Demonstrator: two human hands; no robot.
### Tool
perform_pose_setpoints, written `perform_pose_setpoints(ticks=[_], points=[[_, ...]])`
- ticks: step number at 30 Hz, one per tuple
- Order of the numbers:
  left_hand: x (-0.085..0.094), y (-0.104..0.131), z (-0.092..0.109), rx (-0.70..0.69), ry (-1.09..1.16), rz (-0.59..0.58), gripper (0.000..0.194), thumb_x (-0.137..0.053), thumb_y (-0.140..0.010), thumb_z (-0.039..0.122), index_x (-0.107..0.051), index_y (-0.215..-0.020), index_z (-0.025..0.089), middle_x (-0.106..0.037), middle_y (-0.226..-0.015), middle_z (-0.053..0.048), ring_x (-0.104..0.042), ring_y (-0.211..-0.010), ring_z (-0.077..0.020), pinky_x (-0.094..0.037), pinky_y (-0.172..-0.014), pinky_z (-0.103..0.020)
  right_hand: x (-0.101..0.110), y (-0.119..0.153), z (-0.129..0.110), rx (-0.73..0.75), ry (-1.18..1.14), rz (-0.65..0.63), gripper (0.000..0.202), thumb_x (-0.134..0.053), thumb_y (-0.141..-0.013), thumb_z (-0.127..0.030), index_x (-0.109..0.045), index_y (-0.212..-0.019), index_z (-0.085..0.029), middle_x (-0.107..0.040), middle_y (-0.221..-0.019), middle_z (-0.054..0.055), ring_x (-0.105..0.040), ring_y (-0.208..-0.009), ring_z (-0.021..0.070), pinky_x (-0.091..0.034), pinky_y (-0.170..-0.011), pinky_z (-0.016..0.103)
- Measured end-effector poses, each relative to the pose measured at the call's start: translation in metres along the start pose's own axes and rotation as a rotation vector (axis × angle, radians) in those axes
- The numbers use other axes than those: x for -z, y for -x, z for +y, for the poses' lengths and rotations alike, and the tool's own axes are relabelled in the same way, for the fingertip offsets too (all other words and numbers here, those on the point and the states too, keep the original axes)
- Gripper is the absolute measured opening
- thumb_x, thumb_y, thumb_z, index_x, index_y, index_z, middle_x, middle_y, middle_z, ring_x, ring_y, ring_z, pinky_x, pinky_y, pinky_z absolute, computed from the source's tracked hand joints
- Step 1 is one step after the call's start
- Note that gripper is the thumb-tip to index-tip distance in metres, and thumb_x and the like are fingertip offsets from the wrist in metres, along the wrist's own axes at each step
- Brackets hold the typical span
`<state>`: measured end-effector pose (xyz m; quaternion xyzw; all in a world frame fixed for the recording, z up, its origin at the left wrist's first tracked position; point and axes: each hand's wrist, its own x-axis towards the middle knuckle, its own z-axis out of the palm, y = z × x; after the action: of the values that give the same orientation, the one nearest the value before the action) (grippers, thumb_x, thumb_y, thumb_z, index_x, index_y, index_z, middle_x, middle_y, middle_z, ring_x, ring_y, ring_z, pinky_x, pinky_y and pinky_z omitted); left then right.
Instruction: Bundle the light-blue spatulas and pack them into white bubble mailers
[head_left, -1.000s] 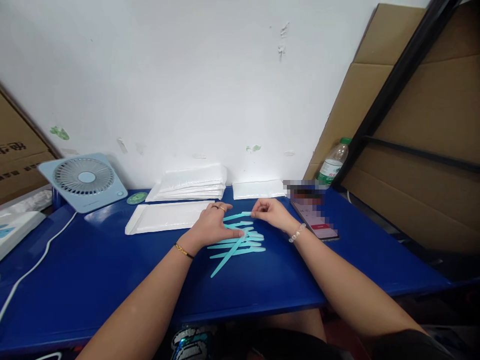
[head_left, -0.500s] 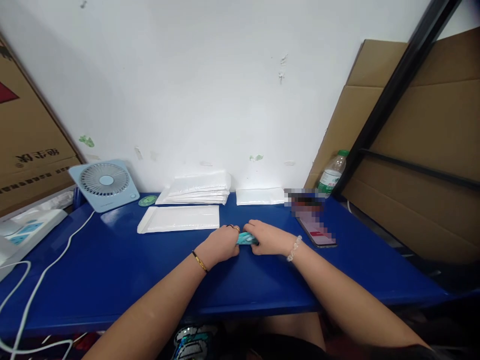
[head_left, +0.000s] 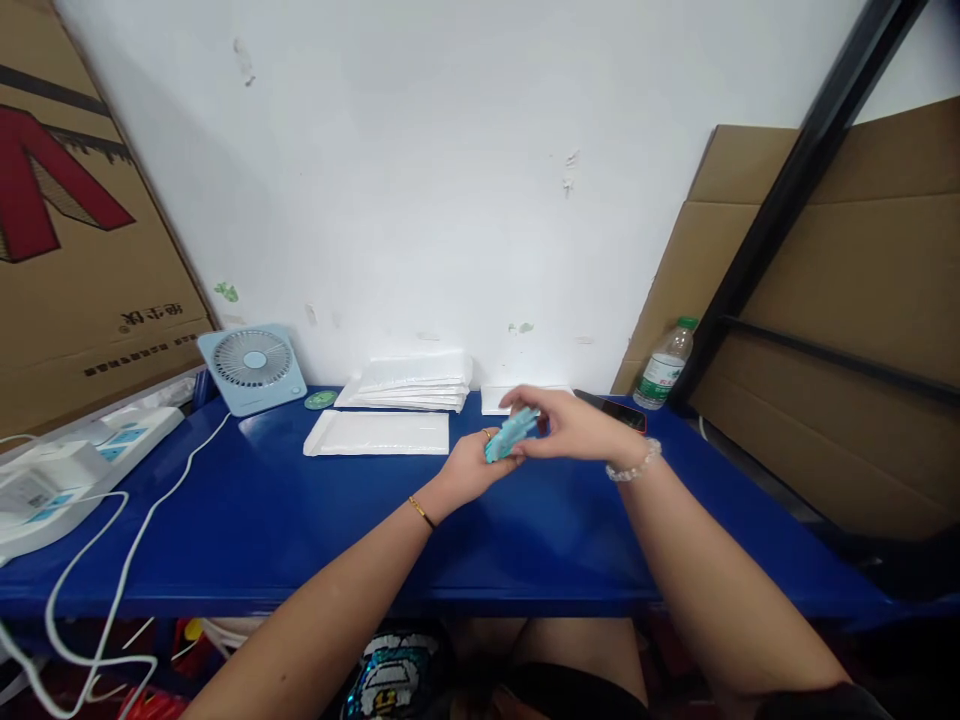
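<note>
A small light-blue, wrinkled folded packet [head_left: 511,434] is held tilted above the middle of the table; I cannot make out what it contains. My left hand [head_left: 474,468] grips its lower end between thumb and fingers. Around the upper right end curl the fingers and thumb of my right hand [head_left: 574,425], closed on it. Just left of my left hand, a white padded mailer [head_left: 379,434] lies flat. Behind it rests a stack of white padded mailers [head_left: 412,380]. Another white flat packet [head_left: 495,400] is partly hidden by my right hand.
On the blue table [head_left: 247,520], a light-blue fan [head_left: 255,365] and a green disc [head_left: 321,400] stand left, near a power strip [head_left: 112,460] with white cables. A phone [head_left: 626,415] and a plastic bottle [head_left: 664,370] are at the right, beside a black metal post [head_left: 765,210] and cardboard.
Both hands have lifted the light-blue packet up and away from me, and it is now tilted. My right hand has turned and partly covers the white packet behind. The view has shifted slightly.
</note>
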<state>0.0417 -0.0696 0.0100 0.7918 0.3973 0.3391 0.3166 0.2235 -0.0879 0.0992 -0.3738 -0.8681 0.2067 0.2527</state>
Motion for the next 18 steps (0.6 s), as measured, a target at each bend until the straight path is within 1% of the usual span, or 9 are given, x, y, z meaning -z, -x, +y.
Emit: perform_pose_setpoints(ticks=[3,5,7,9,11,12,14,16,18], points=[[-0.009,-0.005,0.011,0.030,0.311,0.042,0.033,-0.059,-0.076,0.048,-0.057,-0.080,0.015,-0.056,-0.062,0.001,-0.050,-0.058,-0.0126,-0.039,-0.056,-0.025,0.000,-0.003,-0.010,0.097,-0.192,0.206,0.060,-0.070,-0.071,-0.030,-0.048,-0.126,-0.026,-0.060,-0.110,0.006,-0.058,-0.098,0.0225,-0.047,-0.080,0.033],[-0.017,-0.006,0.009,0.062,0.393,0.047,0.029,-0.062,-0.074,0.043,-0.057,-0.077,0.015,-0.051,-0.056,0.002,-0.047,-0.054,-0.0113,-0.038,-0.053,-0.025,-0.016,-0.005,-0.012,0.132,-0.197,0.291,0.053,-0.066,-0.076,-0.031,-0.049,-0.126,-0.026,-0.057,-0.118,0.007,-0.054,-0.107,0.0235,-0.044,-0.089,0.036],[-0.024,-0.004,0.002,0.117,0.427,0.039,0.026,-0.066,-0.070,0.039,-0.055,-0.071,0.015,-0.048,-0.052,0.003,-0.046,-0.050,-0.0105,-0.037,-0.051,-0.025,-0.035,-0.005,-0.009,0.134,-0.154,0.301,0.034,-0.058,-0.084,-0.032,-0.055,-0.117,-0.026,-0.059,-0.115,0.007,-0.055,-0.105,0.0223,-0.043,-0.090,0.036],[-0.030,-0.001,-0.007,0.170,0.458,0.012,0.024,-0.068,-0.067,0.035,-0.054,-0.068,0.016,-0.050,-0.052,0.003,-0.047,-0.049,-0.0107,-0.038,-0.050,-0.025,-0.050,-0.003,-0.004,0.090,-0.142,0.258,0.020,-0.051,-0.088,-0.033,-0.061,-0.103,-0.023,-0.063,-0.102,0.006,-0.059,-0.093,0.0207,-0.045,-0.084,0.035],[-0.032,0.001,-0.012,0.194,0.494,-0.035,0.024,-0.068,-0.067,0.035,-0.053,-0.069,0.016,-0.053,-0.053,0.001,-0.050,-0.050,-0.0111,-0.039,-0.050,-0.025,-0.057,0.000,0.003,0.017,-0.212,0.218,0.019,-0.049,-0.089,-0.035,-0.061,-0.096,-0.022,-0.065,-0.093,0.004,-0.060,-0.084,0.0195,-0.047,-0.078,0.034],[-0.032,0.002,-0.012,0.195,0.514,-0.066,0.025,-0.068,-0.067,0.036,-0.053,-0.070,0.016,-0.053,-0.052,0.002,-0.050,-0.049,-0.0109,-0.040,-0.049,-0.025,-0.059,0.002,0.007,-0.015,-0.284,0.214,0.019,-0.051,-0.088,-0.036,-0.060,-0.098,-0.023,-0.065,-0.093,0.004,-0.061,-0.083,0.0194,-0.048,-0.077,0.033],[-0.028,0.004,-0.009,0.187,0.567,-0.168,0.029,-0.067,-0.069,0.040,-0.051,-0.069,0.016,-0.048,-0.046,0.004,-0.047,-0.043,-0.0093,-0.038,-0.048,-0.024,-0.060,0.004,0.015,-0.047,-0.484,0.222,0.030,-0.060,-0.083,-0.037,-0.056,-0.109,-0.025,-0.064,-0.101,0.005,-0.061,-0.090,0.0200,-0.048,-0.080,0.034],[-0.024,0.007,-0.002,0.188,0.649,-0.349,0.034,-0.069,-0.067,0.043,-0.046,-0.065,0.017,-0.040,-0.040,0.007,-0.039,-0.037,-0.0065,-0.034,-0.044,-0.023,-0.061,0.006,0.020,-0.040,-0.695,0.193,0.053,-0.071,-0.073,-0.037,-0.049,-0.120,-0.026,-0.062,-0.110,0.007,-0.060,-0.099,0.0209,-0.048,-0.085,0.036],[-0.020,0.010,0.006,0.209,0.737,-0.553,0.040,-0.074,-0.061,0.043,-0.042,-0.062,0.018,-0.033,-0.039,0.010,-0.029,-0.034,-0.0037,-0.028,-0.041,-0.022,-0.065,0.007,0.019,-0.026,-0.834,0.048,0.059,-0.076,-0.067,-0.037,-0.052,-0.119,-0.023,-0.062,-0.112,0.008,-0.059,-0.104,0.0221,-0.046,-0.090,0.039]])
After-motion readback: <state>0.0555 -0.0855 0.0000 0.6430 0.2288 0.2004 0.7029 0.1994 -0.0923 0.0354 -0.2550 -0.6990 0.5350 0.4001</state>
